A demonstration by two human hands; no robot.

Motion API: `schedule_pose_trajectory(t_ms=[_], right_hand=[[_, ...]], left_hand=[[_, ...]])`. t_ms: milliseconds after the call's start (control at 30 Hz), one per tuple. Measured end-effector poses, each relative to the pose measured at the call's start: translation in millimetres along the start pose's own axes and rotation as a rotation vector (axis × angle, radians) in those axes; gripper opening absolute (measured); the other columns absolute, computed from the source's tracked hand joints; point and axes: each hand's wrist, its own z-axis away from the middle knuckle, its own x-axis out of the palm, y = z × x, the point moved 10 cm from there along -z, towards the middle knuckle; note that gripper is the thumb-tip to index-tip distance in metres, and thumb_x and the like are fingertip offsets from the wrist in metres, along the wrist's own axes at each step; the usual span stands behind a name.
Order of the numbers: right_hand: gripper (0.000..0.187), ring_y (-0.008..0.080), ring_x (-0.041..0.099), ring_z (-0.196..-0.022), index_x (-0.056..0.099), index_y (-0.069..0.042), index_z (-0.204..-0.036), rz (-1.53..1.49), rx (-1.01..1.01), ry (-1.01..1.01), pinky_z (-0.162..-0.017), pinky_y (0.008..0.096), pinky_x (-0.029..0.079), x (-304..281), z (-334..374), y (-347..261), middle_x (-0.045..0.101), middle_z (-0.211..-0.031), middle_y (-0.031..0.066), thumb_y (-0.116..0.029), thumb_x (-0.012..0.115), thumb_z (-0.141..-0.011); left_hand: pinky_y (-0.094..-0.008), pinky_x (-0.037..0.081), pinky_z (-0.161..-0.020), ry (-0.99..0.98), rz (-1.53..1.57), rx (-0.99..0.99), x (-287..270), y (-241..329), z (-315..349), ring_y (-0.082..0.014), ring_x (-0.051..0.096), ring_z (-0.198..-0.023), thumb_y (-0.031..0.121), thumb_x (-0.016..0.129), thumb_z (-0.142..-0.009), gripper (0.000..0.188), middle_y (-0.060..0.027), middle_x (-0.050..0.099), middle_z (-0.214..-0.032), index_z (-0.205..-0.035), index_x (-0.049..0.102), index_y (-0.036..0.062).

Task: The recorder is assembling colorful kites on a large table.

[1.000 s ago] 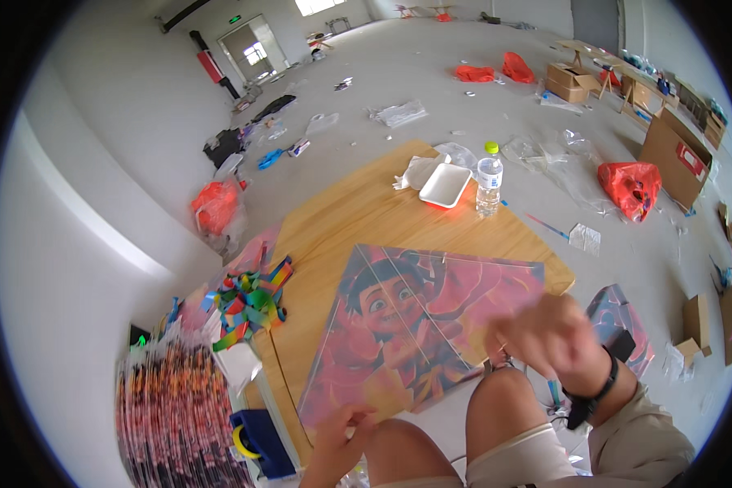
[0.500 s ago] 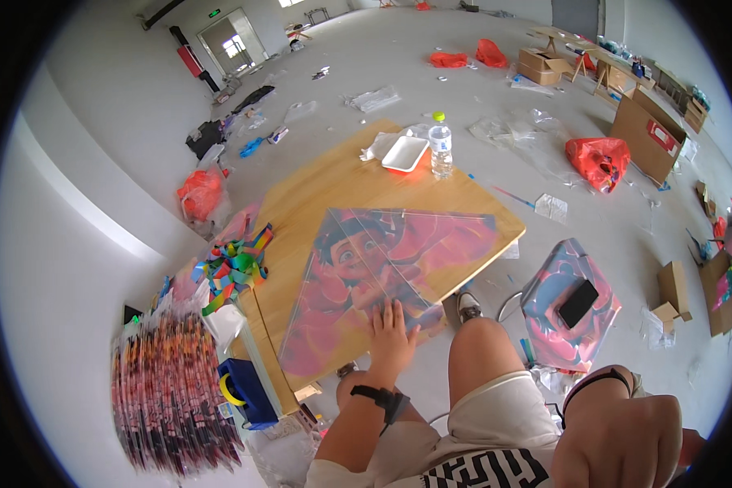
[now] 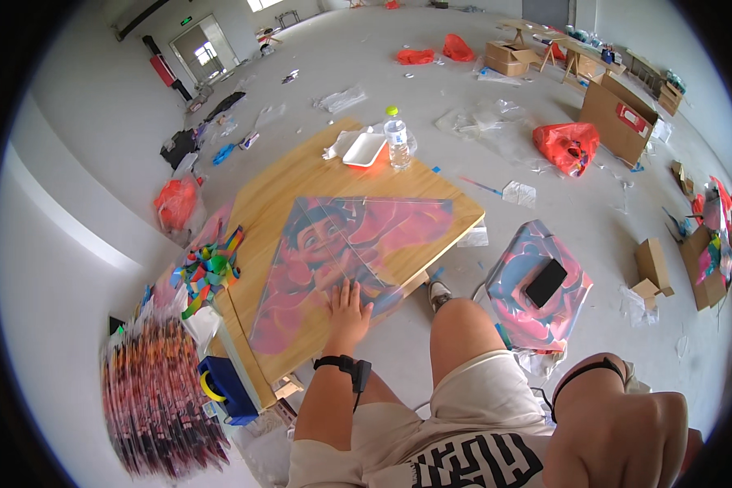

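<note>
A pink printed kite with a cartoon figure and thin rods lies spread over the wooden table. My left hand rests flat on its near edge, fingers outstretched. A black band with a small device circles that wrist. Close in at the lower right, my right hand is curled into a fist, knuckles toward me. Its fingertips and anything inside them are hidden. Ahead of that hand, a black phone sits on a stool covered with similar printed sheet.
A water bottle and a white tray stand at the table's far end. Rainbow ribbons heap at its left edge, above a packed stack of printed sleeves and a blue tape dispenser. Cardboard boxes and red bags litter the floor.
The whole view has swung slightly right, so the table and kite appear further left. My left hand stays flat on the kite; my right hand remains curled at the lower right.
</note>
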Motion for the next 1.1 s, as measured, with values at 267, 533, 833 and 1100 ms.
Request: schedule_pose_trajectory(t_ms=[267,533,833,1100], right_hand=[[0.064,0.0235,0.051,-0.050,0.049,-0.006,-0.056,0.000,-0.023,-0.161,-0.082,0.0495,0.056,8,7,-12,0.047,-0.056,0.0089,-0.036,0.039,-0.111],[0.064,0.0151,0.036,-0.050,0.036,-0.015,-0.054,-0.133,0.375,0.625,-0.051,0.0307,0.032,-147,206,94,0.036,-0.053,0.0016,-0.047,0.037,-0.110],[0.063,0.0149,0.032,-0.053,0.032,-0.015,-0.053,-0.159,0.698,1.204,-0.048,0.0285,0.027,-233,362,198,0.032,-0.053,0.0016,-0.043,0.039,-0.109],[0.059,0.0145,0.033,-0.054,0.033,-0.015,-0.055,-0.208,0.758,1.200,-0.048,0.0286,0.026,-239,371,214,0.031,-0.053,0.0017,-0.038,0.039,-0.109]], left_hand=[[-0.0652,0.016,-0.122,0.087,-0.067,-0.016,-6,7,-6,-0.0402,0.018,-0.155,0.049,0.052,-0.101,0.072,-0.0122,0.023,-0.169,-0.160,0.032,0.0144],[-0.0586,0.032,-0.115,0.369,-0.135,0.222,-41,70,1,-0.0407,0.042,-0.141,0.045,0.060,-0.096,0.062,-0.0179,0.045,-0.156,-0.150,0.050,0.0167],[-0.0562,0.038,-0.111,0.340,-0.053,0.191,-27,60,2,-0.0420,0.048,-0.137,0.041,0.061,-0.096,0.055,-0.0195,0.052,-0.150,-0.141,0.059,0.0106],[-0.0566,0.039,-0.108,0.342,0.000,0.186,-30,60,0,-0.0409,0.049,-0.136,0.039,0.062,-0.095,0.051,-0.0164,0.055,-0.148,-0.135,0.060,0.0074]])
